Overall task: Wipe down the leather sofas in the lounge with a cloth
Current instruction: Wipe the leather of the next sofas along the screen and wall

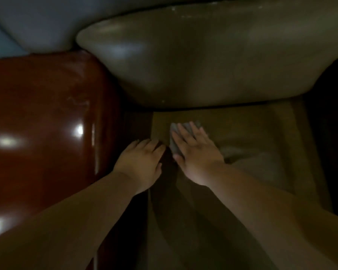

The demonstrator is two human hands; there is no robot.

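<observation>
Cloth [175, 141] lies flat on olive sofa seat [252, 133] under right hand [195, 152], fingers straight and pressing; left hand [141, 160] rests relaxed beside brown armrest [47, 117]; wiping looks midway, backrest [203, 61] likely left.

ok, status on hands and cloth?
Right hand flat on grey cloth, pressing it to seat cushion. Left hand at red-brown armrest edge. Nothing blocking.
</observation>
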